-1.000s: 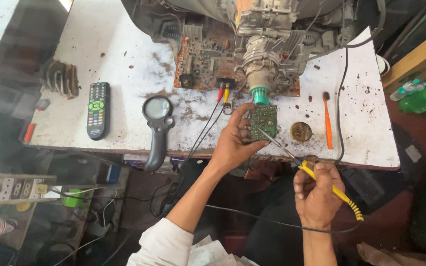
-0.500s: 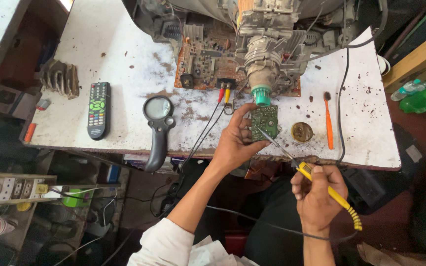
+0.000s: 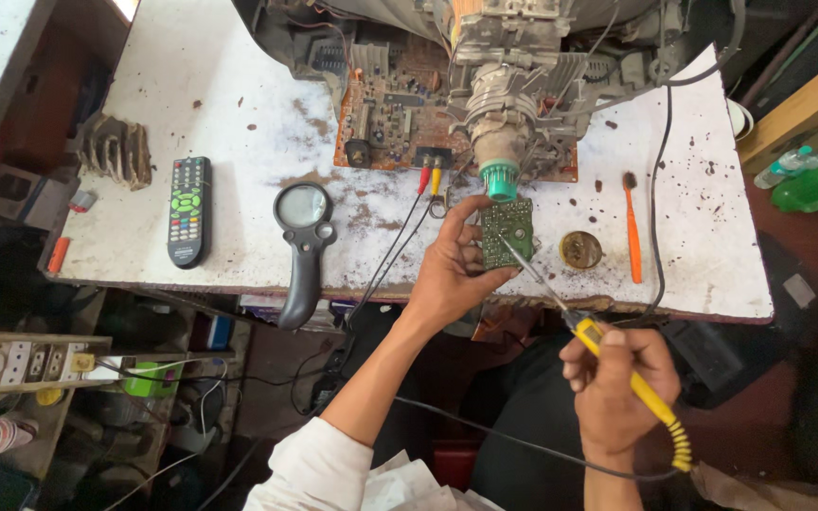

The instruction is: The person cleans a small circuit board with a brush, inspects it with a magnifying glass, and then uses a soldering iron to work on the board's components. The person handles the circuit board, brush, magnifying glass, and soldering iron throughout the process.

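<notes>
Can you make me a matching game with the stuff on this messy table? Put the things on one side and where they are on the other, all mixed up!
Things:
1. small green circuit board
2. yellow-handled soldering iron
3. black remote control with coloured buttons
4. black-framed magnifying glass

Places:
A. lying far out on the left part of the white table
B. handle sticking out over the table's front edge
C. held in the left hand
D. held in the right hand

Pairs: 1-C, 2-D, 3-A, 4-B
</notes>
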